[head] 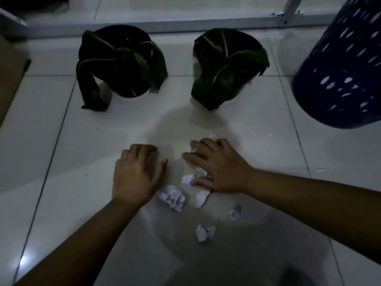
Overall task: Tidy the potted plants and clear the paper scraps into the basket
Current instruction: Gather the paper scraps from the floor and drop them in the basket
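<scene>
While the right hand lies spread over paper scraps, the left hand hovers loosely spread and empty; gathering them for the basket comes next.

I see a dim room with a glossy white tiled floor, a pale metal frame along the far edge, and a brown cardboard box at left.

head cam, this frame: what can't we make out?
- Basket: top and right side cut off by the frame edge; contents unseen.
- Paper under the right hand: fingers cover it; grip unclear.
- Left hand: palm down, underside hidden.
- Pots: too dark, leaves cover the soil.
</scene>
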